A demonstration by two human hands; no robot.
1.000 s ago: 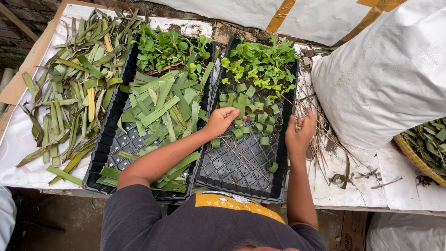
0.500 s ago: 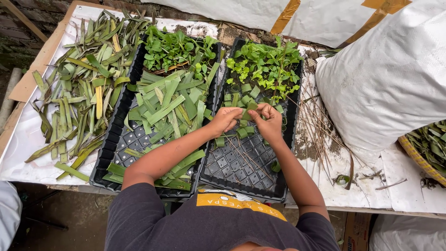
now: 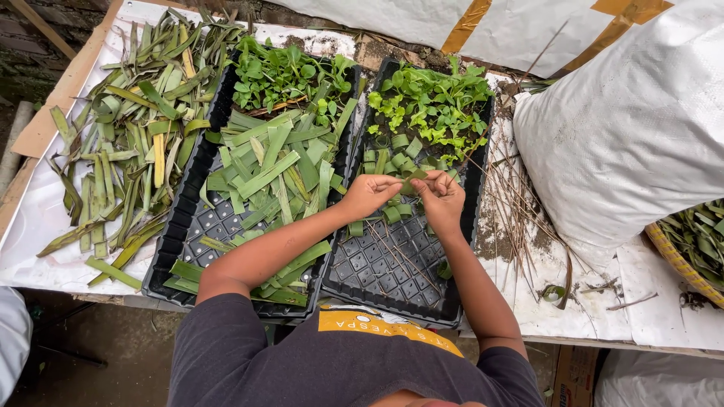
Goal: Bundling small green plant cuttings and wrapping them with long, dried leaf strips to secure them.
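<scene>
Over the right-hand black seedling tray (image 3: 452, 298), my left hand (image 3: 367, 194) and right hand (image 3: 441, 197) meet above the row of rolled leaf cups (image 3: 396, 154). Between them I pinch a short green leaf strip (image 3: 411, 177): it runs from the fingertips of my left hand to the fingertips of my right, its ends caught under thumb and forefinger on each side, its middle bare in the gap. Both hands are curled tight on the strip, neither one slack. The strip hangs just above the tray's cells, near the last finished cups and this side of the green seedlings (image 3: 434, 105) that fill the tray's far end. The near half of the tray shows bare cells with a few thin dry stems (image 3: 396, 256) lying across them.

Beside it on my left sits a second black tray (image 3: 170, 260), heaped with cut leaf strips (image 3: 271, 173) and with more seedlings (image 3: 283, 71) at its far end. Farther left, a loose pile of long leaves (image 3: 124, 136), green and yellowing, lies on the white sheet (image 3: 45, 226) that covers the table. On my right a bulging white sack (image 3: 633, 128) rests on the table, with a scatter of dry twigs (image 3: 516, 200) between it and the tray, and the rim of a woven basket (image 3: 679, 260) holding more leaves shows at the edge.
</scene>
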